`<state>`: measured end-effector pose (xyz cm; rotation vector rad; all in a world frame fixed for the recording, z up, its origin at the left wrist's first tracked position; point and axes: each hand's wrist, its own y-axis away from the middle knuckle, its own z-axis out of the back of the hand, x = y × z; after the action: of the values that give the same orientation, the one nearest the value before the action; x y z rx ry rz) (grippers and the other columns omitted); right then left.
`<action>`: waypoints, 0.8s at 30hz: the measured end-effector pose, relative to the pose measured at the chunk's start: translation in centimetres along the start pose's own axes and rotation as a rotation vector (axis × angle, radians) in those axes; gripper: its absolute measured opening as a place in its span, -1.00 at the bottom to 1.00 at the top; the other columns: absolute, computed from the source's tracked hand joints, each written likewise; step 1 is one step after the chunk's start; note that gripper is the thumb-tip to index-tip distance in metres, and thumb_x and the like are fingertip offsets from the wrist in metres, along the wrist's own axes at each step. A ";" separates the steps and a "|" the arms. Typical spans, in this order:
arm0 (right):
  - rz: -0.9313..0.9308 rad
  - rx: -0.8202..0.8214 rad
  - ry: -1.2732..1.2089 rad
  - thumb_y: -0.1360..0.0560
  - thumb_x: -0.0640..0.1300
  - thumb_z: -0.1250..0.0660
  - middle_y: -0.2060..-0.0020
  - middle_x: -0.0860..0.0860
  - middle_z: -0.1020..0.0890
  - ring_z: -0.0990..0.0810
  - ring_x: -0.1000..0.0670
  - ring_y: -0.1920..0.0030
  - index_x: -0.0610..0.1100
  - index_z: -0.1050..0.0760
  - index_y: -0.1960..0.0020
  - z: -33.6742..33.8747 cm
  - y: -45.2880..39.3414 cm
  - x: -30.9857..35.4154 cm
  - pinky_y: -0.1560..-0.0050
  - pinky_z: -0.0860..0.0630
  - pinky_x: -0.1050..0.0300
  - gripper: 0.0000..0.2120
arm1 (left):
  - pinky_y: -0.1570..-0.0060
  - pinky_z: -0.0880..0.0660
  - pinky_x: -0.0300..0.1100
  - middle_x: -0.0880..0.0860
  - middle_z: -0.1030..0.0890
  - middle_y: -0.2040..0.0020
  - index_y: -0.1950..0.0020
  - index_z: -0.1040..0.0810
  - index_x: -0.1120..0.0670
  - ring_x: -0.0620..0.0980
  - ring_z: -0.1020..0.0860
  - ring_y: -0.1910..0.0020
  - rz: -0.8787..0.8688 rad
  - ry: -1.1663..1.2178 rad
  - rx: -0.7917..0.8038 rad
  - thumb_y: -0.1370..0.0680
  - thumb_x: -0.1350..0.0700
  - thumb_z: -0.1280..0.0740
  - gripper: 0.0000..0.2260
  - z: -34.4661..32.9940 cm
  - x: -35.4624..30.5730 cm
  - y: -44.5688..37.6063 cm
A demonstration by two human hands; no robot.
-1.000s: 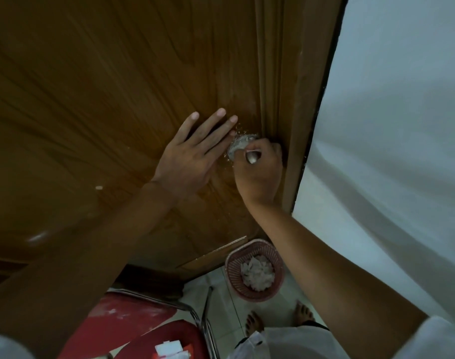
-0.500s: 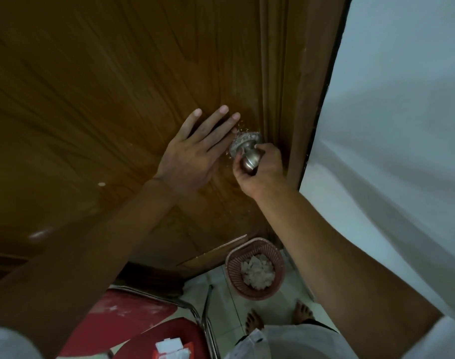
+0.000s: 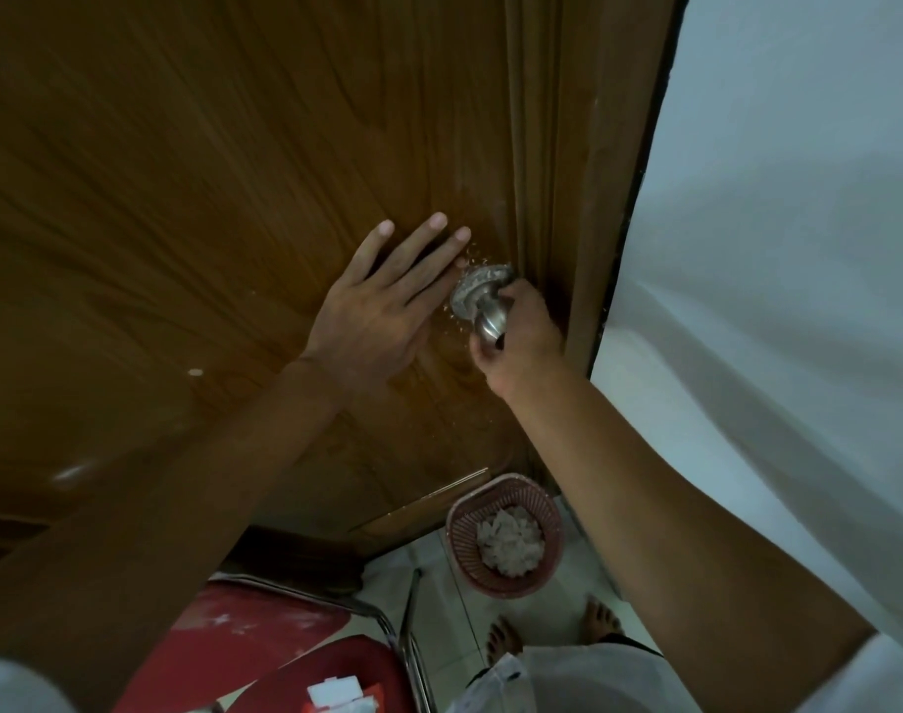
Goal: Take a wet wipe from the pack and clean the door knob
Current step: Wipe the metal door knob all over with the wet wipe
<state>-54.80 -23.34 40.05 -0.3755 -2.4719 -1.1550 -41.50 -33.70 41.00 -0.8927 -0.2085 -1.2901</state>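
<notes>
The silver door knob (image 3: 489, 317) sticks out from its round plate (image 3: 477, 285) on the brown wooden door (image 3: 223, 187). My right hand (image 3: 529, 339) curls around the knob from the right and below, thumb under its tip. No wet wipe shows in that hand; the palm side is hidden. My left hand (image 3: 382, 311) lies flat on the door just left of the knob, fingers spread, holding nothing. The red wet wipe pack (image 3: 336, 693) with a white flap sits at the bottom edge of the view, on a red chair.
A red mesh basket (image 3: 459, 532) holding crumpled white wipes stands on the tiled floor below the knob. The red chair (image 3: 264, 640) with a metal frame is at lower left. The door frame (image 3: 598, 208) and a white wall (image 3: 778, 259) are to the right. My bare feet show near the basket.
My right hand has slid from covering the top of the knob to its right and lower side, so the knob and plate now show. The left hand has stayed flat on the door.
</notes>
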 end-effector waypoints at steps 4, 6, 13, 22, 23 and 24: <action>0.930 -0.155 0.907 -0.52 -0.08 -0.38 0.02 0.05 -0.58 -0.57 0.09 0.06 -0.03 -0.57 -0.01 1.1 -0.1 -1.8 0.14 -0.52 0.24 -0.92 | -0.56 0.03 0.13 0.11 -0.25 -0.60 -0.55 -0.36 0.14 0.14 -0.18 -0.59 0.002 -0.003 -0.008 -0.66 0.13 -0.24 -0.57 0.0 -0.1 0.0; 1.288 -0.132 1.247 -0.50 -0.05 -0.35 -0.04 0.00 -0.56 -0.55 -0.01 -0.06 -0.03 -0.57 0.02 2.2 -1.4 -2.8 -0.03 -0.52 0.07 -0.91 | -0.56 0.05 0.13 0.11 -0.23 -0.61 -0.55 -0.35 0.14 0.13 -0.16 -0.60 0.001 -0.004 -0.001 -0.66 0.13 -0.26 -0.55 0.1 0.0 0.0; 0.728 -0.135 0.620 -0.55 -0.08 -0.36 0.02 0.07 -0.57 -0.57 0.12 0.08 -0.05 -0.56 -0.09 1.1 -1.7 -2.6 0.16 -0.55 0.25 -0.87 | -0.56 0.07 0.12 0.11 -0.23 -0.61 -0.56 -0.33 0.14 0.14 -0.16 -0.60 -0.003 -0.012 0.008 -0.67 0.14 -0.24 -0.55 0.3 0.0 0.0; 1.543 -0.198 1.526 -0.49 0.00 -0.35 -0.11 -0.05 -0.62 -0.53 -0.10 -0.18 -0.09 -0.65 0.00 3.5 -3.7 -4.4 -0.10 -0.44 -0.04 -0.80 | -0.56 0.10 0.11 0.11 -0.22 -0.61 -0.56 -0.33 0.14 0.13 -0.14 -0.60 -0.001 -0.005 0.022 -0.67 0.13 -0.23 -0.55 0.2 0.1 0.0; 1.574 -0.193 1.545 -0.50 0.00 -0.35 -0.11 -0.06 -0.63 -0.53 -0.12 -0.19 -0.10 -0.66 0.00 3.7 -4.0 -4.3 -0.10 -0.44 -0.05 -0.79 | -0.56 0.09 0.11 0.11 -0.23 -0.61 -0.56 -0.34 0.14 0.13 -0.15 -0.60 0.000 -0.007 0.020 -0.67 0.13 -0.22 -0.56 0.2 0.1 0.0; 1.589 -0.193 1.542 -0.50 0.00 -0.35 -0.11 -0.06 -0.63 -0.54 -0.12 -0.19 -0.10 -0.66 -0.01 3.7 -4.1 -4.1 -0.10 -0.44 -0.05 -0.79 | -0.56 0.07 0.12 0.11 -0.24 -0.61 -0.56 -0.34 0.14 0.13 -0.16 -0.60 0.001 -0.008 0.019 -0.68 0.13 -0.22 -0.57 0.2 0.1 0.0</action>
<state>-53.62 -23.29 33.30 -0.7960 -0.3188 -0.4387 -41.44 -33.59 41.22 -0.8820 -0.2264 -1.2823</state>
